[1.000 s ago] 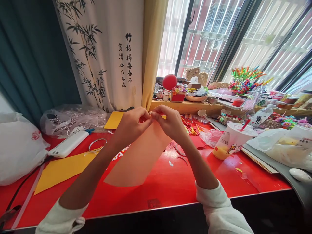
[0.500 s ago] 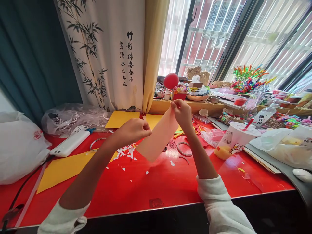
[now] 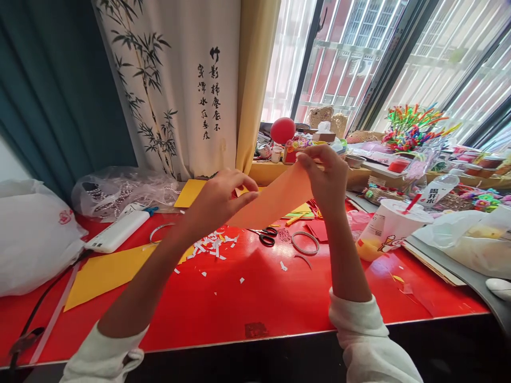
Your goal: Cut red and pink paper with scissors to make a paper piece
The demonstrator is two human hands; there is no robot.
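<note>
A strip of orange paper (image 3: 275,199) is held up above the red table, slanting from upper right to lower left. My right hand (image 3: 328,178) pinches its upper right corner between thumb and fingers. In front of the paper's lower left end is my left hand (image 3: 223,199), thumb and fingers apart; whether it touches the paper cannot be made out. Below the strip lie black-handled scissors (image 3: 268,238), their blades partly covered by the paper. A silvery ring (image 3: 305,243) rests to the right of them.
White paper scraps (image 3: 213,244) are scattered over the red table (image 3: 223,319). Yellow sheets (image 3: 107,274) lie at left beside a white power strip (image 3: 117,231). A drink cup (image 3: 389,229) with a red straw stands at right. Craft supplies crowd the windowsill behind.
My right hand has moved slightly right and up with the orange paper, whose lower end has risen, uncovering the scissors. My left hand has gone up and its fingers have spread.
</note>
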